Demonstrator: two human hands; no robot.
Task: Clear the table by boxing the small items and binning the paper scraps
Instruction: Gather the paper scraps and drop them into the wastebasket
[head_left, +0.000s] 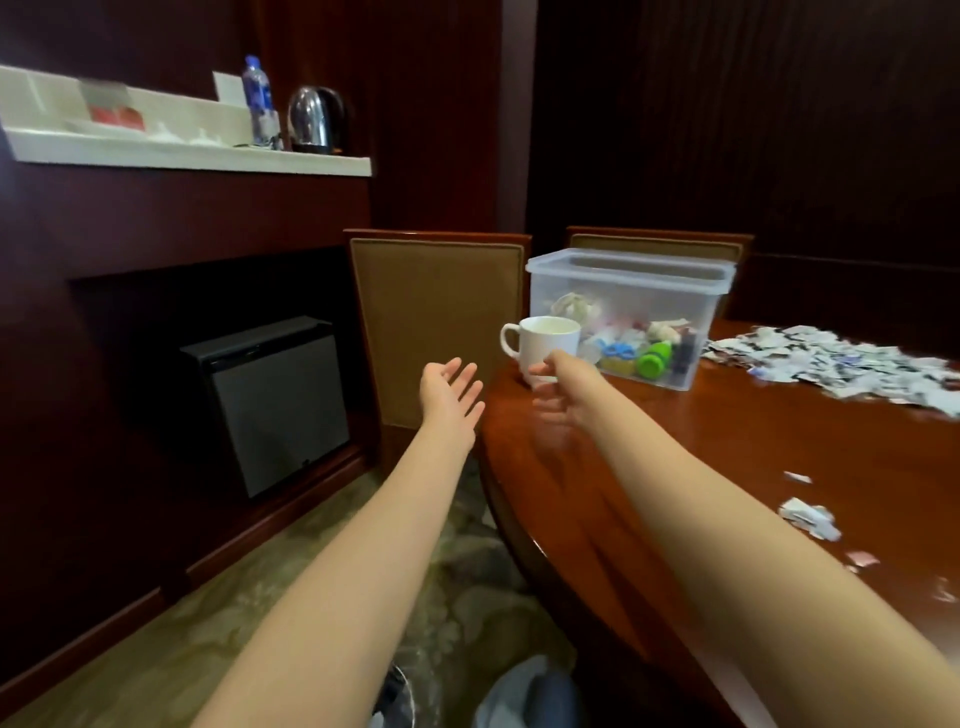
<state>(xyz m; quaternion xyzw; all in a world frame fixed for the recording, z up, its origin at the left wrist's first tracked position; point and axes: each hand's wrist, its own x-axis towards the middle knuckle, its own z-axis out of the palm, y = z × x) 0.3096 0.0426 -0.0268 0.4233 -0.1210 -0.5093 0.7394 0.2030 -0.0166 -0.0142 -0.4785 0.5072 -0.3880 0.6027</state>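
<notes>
A clear plastic box (712, 306) without a lid stands at the far left end of the wooden table (727, 457); it holds several small items, among them a green one. A white mug (545, 338) stands in front of the box's left corner. My right hand (558, 371) is at the mug's base, thumb against its lower side, fingers hidden behind the wrist. My left hand (451, 391) hovers open, palm up, just off the table's left edge. A heap of paper scraps (831, 364) lies right of the box, and a few loose scraps (810, 514) lie nearer me.
Two padded chairs (436, 322) stand behind the table. A black mini fridge (275, 405) sits in the cabinet at left. The counter above carries a kettle (314, 119) and a water bottle (258, 101). Patterned carpet lies below; a pale bag-like shape (519, 696) shows at the bottom edge.
</notes>
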